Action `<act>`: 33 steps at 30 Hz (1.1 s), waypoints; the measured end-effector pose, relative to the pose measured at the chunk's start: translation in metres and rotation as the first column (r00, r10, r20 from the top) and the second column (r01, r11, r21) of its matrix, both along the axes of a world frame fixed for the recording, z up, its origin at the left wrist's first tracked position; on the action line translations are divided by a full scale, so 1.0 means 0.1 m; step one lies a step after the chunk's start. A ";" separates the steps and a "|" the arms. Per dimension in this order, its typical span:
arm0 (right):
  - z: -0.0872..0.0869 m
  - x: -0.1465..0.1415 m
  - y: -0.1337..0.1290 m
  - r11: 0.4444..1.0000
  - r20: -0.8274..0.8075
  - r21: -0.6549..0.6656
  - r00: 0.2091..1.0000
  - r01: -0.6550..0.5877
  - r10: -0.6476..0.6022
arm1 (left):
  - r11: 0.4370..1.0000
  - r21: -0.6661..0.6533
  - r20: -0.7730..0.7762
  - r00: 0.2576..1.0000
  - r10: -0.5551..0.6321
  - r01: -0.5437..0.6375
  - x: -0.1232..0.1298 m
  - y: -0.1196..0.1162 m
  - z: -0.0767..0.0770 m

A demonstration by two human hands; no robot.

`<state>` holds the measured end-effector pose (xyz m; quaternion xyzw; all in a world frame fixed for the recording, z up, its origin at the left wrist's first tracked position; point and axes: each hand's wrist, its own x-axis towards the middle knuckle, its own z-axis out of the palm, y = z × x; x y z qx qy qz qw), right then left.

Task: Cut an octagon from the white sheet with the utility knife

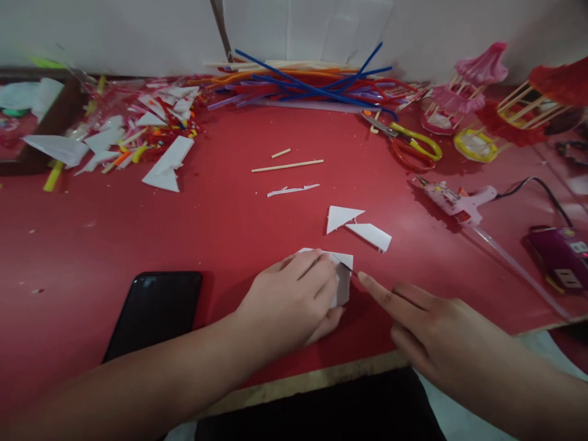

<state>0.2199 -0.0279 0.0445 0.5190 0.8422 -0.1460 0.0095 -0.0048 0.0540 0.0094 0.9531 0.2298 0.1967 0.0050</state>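
Note:
My left hand [291, 297] is closed over a white piece of card or foam board [342, 290], holding it near the table's front edge. Much of that piece is hidden under the fingers. A small knife with a thin dark blade [346, 267] is in my right hand [438, 327], its index finger stretched along it; the handle is out of sight. The blade lies across the piece's upper right part. Just beyond sit two white offcuts, a triangular one [342, 217] and a longer one [371, 235].
A phone [156, 306] lies at left. Farther back are wooden sticks [287, 165], a scrap heap [133, 131], coloured pipe-cleaner-like strips [298, 86] and scissors [404, 138]. To the right are a pink glue gun [459, 202], a purple power socket [563, 257] and small stick-built models [463, 92].

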 end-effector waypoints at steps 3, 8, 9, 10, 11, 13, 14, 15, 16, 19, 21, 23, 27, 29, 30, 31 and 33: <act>-0.03 0.06 -0.09 0.997 -0.048 -0.033 0.996 0.071 -0.073 | 1.000 0.013 0.008 1.000 -0.006 0.006 0.00 0.00 0.00; -0.08 0.14 -0.26 0.978 -0.135 -0.141 0.976 0.152 -0.171 | 1.000 0.004 -0.015 1.000 -0.008 0.008 -0.01 -0.01 -0.01; -0.09 0.15 -0.28 0.974 -0.149 -0.161 0.971 0.162 -0.187 | 1.000 -0.011 -0.023 1.000 -0.010 0.009 -0.01 0.00 0.00; -0.10 0.17 -0.30 0.970 -0.160 -0.175 0.967 0.172 -0.200 | 0.999 -0.032 -0.035 0.999 -0.010 0.009 -0.02 0.01 0.01; -0.11 0.19 -0.30 0.966 -0.172 -0.180 0.961 0.184 -0.215 | 0.998 -0.060 -0.049 0.999 -0.012 0.009 -0.02 0.02 0.02; -0.11 0.22 -0.29 0.963 -0.213 -0.159 0.945 0.218 -0.249 | 0.989 -0.147 -0.080 0.997 -0.013 0.001 -0.04 0.06 0.07; -0.11 0.23 -0.28 0.961 -0.243 -0.135 0.933 0.240 -0.267 | 0.979 -0.203 -0.096 0.995 -0.018 -0.002 -0.05 0.09 0.11; -0.11 0.25 -0.26 0.959 -0.276 -0.107 0.918 0.263 -0.283 | 0.966 -0.258 -0.109 0.994 -0.024 -0.005 -0.06 0.11 0.14; -0.10 0.26 -0.22 0.956 -0.310 -0.077 0.904 0.284 -0.294 | 0.951 -0.308 -0.123 0.992 -0.029 -0.011 -0.07 0.14 0.16; -0.08 0.31 -0.07 0.949 -0.388 0.014 0.876 0.315 -0.285 | 0.917 -0.394 -0.154 0.988 -0.009 -0.053 -0.10 0.25 0.24; -0.08 0.36 0.11 0.938 -0.417 0.069 0.864 0.339 -0.282 | 0.916 -0.393 -0.149 0.988 0.026 -0.084 -0.10 0.36 0.28; -0.09 0.40 0.37 0.909 -0.466 0.114 0.830 0.402 -0.308 | 0.936 -0.344 -0.122 0.992 0.041 -0.081 -0.03 0.49 0.31; -0.20 0.43 1.05 0.806 -0.752 -0.216 0.433 0.551 -0.497 | 0.957 -0.271 -0.087 0.988 -0.131 0.103 0.29 0.77 0.30; -0.26 0.40 1.32 0.739 -0.845 -0.416 0.075 0.531 -0.530 | 0.911 -0.268 -0.079 0.935 -0.345 0.313 0.50 0.87 0.22; -0.28 0.39 1.42 0.719 -0.859 -0.460 -0.056 0.521 -0.509 | 0.880 -0.265 -0.071 0.902 -0.426 0.395 0.59 0.91 0.17; -0.30 0.39 1.47 0.713 -0.865 -0.468 -0.106 0.522 -0.490 | 0.852 -0.261 -0.064 0.872 -0.485 0.455 0.67 0.95 0.12; -0.32 0.42 1.50 0.708 -0.876 -0.462 -0.148 0.534 -0.459 | 0.806 -0.257 -0.051 0.825 -0.562 0.533 0.77 1.02 0.02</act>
